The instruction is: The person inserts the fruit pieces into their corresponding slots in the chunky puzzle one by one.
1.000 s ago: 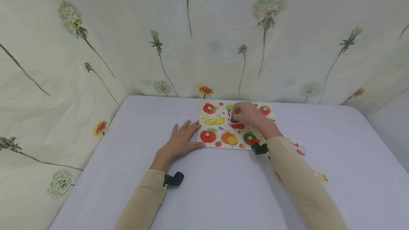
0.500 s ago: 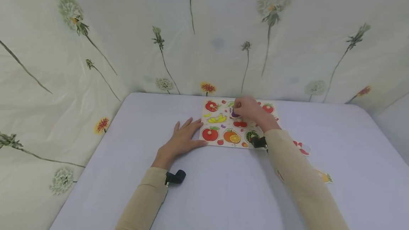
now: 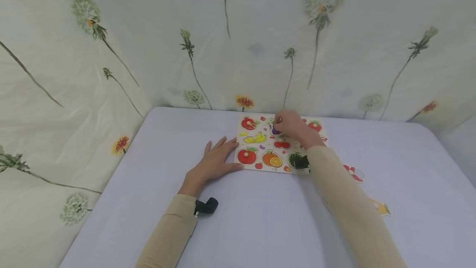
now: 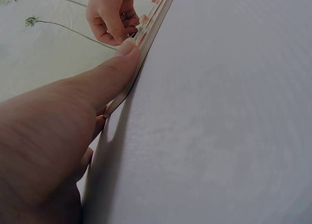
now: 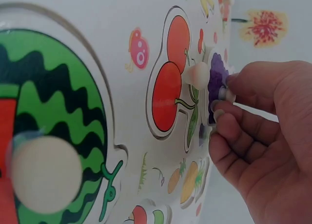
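Note:
My right hand [image 3: 291, 125] pinches the small knob [image 5: 225, 93] of a purple grape puzzle piece [image 5: 216, 80] between thumb and fingers. The piece is at the back middle of a white wooden fruit puzzle board [image 3: 268, 144]; whether it sits fully in its recess is hard to tell. My left hand [image 3: 212, 162] lies with spread fingers at the board's left edge, and its thumb touches the board's side in the left wrist view. Around the grapes are cherries [image 5: 165, 99], a watermelon piece [image 5: 53, 82], bananas [image 3: 255, 137], an orange [image 3: 272, 159] and a red apple [image 3: 247, 156].
Loose fruit pieces lie to the right of the board: a red and white one [image 3: 354, 173] and a yellow one [image 3: 381, 208], partly behind my right sleeve [image 3: 346, 193]. A white cloth [image 3: 238, 226] covers the table. A flower-patterned sheet [image 3: 238, 32] hangs behind it.
My right hand has moved the grape piece slightly backward, away from the cherries. My left hand stays at the board's edge. The head view has shifted a little.

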A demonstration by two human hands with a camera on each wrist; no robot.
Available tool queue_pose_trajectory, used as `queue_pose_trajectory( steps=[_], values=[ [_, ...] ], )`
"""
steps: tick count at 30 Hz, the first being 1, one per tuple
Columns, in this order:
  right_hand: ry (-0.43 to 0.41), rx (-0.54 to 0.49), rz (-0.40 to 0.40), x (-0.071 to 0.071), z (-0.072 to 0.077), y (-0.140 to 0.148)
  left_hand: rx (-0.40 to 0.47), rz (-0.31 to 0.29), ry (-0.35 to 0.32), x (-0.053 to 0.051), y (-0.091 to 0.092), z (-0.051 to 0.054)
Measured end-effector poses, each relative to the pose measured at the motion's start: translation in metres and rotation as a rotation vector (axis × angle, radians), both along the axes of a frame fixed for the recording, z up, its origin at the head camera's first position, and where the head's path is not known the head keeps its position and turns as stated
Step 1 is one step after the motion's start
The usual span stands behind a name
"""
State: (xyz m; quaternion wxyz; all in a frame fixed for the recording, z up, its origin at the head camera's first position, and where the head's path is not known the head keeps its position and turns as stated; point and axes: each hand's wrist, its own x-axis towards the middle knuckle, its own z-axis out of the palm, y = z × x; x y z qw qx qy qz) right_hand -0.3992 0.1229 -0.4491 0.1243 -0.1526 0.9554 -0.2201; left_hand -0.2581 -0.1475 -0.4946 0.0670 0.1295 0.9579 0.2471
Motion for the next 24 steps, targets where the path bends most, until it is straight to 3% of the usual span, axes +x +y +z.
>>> queue_pose_trajectory(
  steps=[11,24],
  values=[
    [0.079,0.05,0.019,-0.001,0.003,-0.008,-0.007,-0.002,0.009,-0.001,0.001,-0.002],
    [0.115,0.089,0.034,-0.003,-0.003,-0.016,-0.002,0.003,0.007,-0.002,0.0,-0.003]
  ],
)
